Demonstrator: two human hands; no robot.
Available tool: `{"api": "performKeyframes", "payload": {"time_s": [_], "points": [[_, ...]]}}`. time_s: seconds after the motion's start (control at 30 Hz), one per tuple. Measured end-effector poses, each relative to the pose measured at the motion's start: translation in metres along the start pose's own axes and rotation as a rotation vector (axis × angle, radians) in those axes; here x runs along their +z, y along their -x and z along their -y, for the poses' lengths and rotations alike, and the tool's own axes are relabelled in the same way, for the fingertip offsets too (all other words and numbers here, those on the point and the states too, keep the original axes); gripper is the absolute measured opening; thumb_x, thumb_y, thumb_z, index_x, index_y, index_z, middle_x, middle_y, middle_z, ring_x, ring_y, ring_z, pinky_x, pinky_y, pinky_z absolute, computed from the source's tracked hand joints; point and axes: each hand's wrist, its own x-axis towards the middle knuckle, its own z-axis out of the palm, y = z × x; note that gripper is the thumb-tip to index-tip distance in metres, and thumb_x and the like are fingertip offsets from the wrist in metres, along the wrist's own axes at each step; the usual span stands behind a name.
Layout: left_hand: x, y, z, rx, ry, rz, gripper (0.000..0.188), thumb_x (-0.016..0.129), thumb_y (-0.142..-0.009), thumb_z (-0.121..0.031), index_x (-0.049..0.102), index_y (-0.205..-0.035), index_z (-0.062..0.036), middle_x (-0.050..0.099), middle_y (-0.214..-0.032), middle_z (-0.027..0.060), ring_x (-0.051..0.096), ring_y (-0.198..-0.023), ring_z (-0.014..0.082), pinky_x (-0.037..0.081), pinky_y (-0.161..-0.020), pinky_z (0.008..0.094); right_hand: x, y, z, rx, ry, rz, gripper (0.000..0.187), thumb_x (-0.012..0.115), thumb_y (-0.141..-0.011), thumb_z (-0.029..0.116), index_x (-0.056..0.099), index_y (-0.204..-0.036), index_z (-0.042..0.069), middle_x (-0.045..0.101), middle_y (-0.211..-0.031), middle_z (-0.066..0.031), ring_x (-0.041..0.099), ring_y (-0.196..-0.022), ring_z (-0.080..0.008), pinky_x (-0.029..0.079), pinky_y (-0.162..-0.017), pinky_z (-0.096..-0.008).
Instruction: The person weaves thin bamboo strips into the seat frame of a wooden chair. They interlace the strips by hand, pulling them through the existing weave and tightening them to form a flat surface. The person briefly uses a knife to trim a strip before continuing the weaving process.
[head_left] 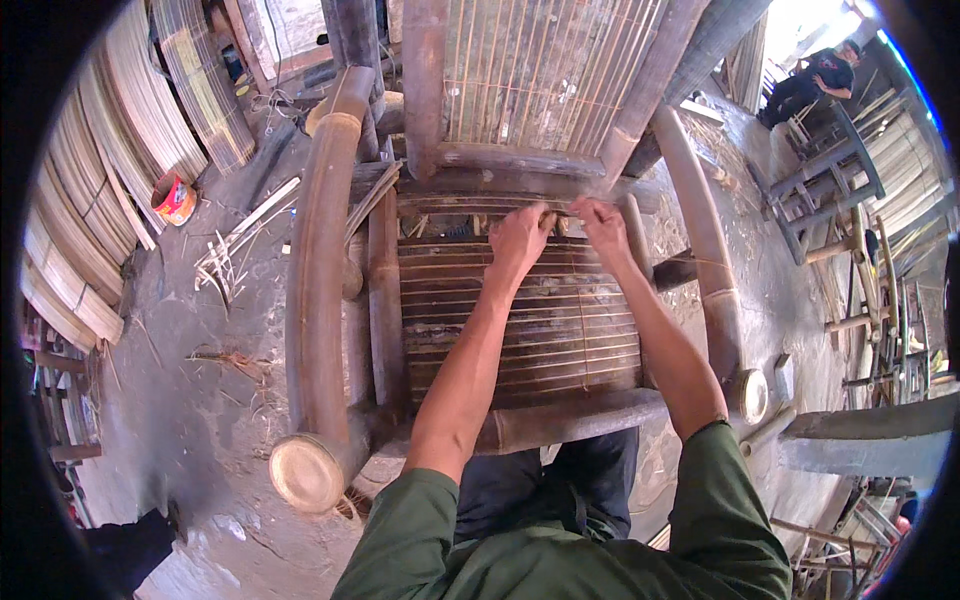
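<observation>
A bamboo armchair (325, 250) stands in front of me, facing me. Its seat is made of dark bamboo slats (470, 330), with a thin binding strand (583, 345) running across them on the right. Both my hands are at the back of the seat, over a gap between the slats below the slatted backrest (540, 80). My left hand (520, 238) is closed at the gap's near edge. Just right of it, my right hand (602, 222) is pinched, fingertips pressed together. Whatever they grip is too small and too hidden to make out.
On the left, long bamboo strips (85, 190) lean in stacks beside a red bucket (174, 199). Bamboo scraps (225, 265) litter the floor. At the far right, a person (815, 80) sits near bamboo frames (825, 165). A dark-clothed limb (130, 548) shows at lower left.
</observation>
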Motion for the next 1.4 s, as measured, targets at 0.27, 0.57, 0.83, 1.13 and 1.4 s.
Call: {"api": "performKeyframes", "payload": {"time_s": [0.27,0.57,0.83,1.13,1.4], "points": [[0.040,0.007,0.026,-0.095,-0.392,0.070,0.029,0.052,-0.091,-0.035,0.071,-0.094,-0.0131,0.069,-0.088,0.0113,0.064,-0.093,0.0303,0.036,-0.093,0.0577,0.032,-0.020,0.044,0.277,-0.069,0.209,0.027,0.057,-0.093,0.029,0.065,-0.094,0.003,0.059,-0.079,-0.0025,0.059,-0.079,-0.0162,0.048,-0.074,-0.0331],[0.031,0.014,0.011,0.071,-0.438,0.022,0.020,0.053,-0.091,-0.027,0.072,-0.095,-0.0204,0.069,-0.088,0.0085,0.061,-0.096,0.0279,0.039,-0.091,0.0564,-0.039,-0.029,-0.039,-0.065,-0.273,0.219,0.029,0.059,-0.088,0.020,0.055,-0.114,0.007,0.059,-0.099,-0.0088,0.054,-0.087,-0.0211,0.046,-0.078,-0.0359],[0.020,0.012,0.000,-0.013,-0.361,0.235,0.021,0.052,-0.090,-0.024,0.071,-0.097,-0.0215,0.069,-0.095,0.0125,0.063,-0.096,0.0307,0.033,-0.092,0.0589,-0.047,-0.014,-0.029,0.406,-0.502,-0.188,0.032,0.060,-0.088,0.028,0.056,-0.111,0.006,0.058,-0.070,-0.0045,0.056,-0.060,-0.0206,0.050,-0.069,-0.0375],[-0.080,0.009,0.066,-0.143,-0.274,-0.119,0.027,0.056,-0.087,-0.037,0.067,-0.084,-0.0127,0.067,-0.088,0.0091,0.064,-0.090,0.0299,0.045,-0.080,0.0480,-0.107,0.190,0.138,0.050,0.914,0.407,0.040,0.064,-0.085,0.030,0.058,-0.113,0.002,0.066,-0.095,-0.0215,0.061,-0.093,-0.0416,0.047,-0.080,-0.0490],[-0.068,0.047,0.092,0.012,-0.546,-0.115,0.035,0.045,-0.095,-0.038,0.070,-0.096,-0.0148,0.069,-0.093,0.0113,0.060,-0.099,0.0306,0.042,-0.088,0.0487,-0.046,0.153,0.194,-0.466,0.564,-0.112,0.026,0.061,-0.087,0.021,0.063,-0.109,0.007,0.065,-0.101,-0.0112,0.057,-0.103,-0.0318,0.043,-0.093,-0.0439]]}}
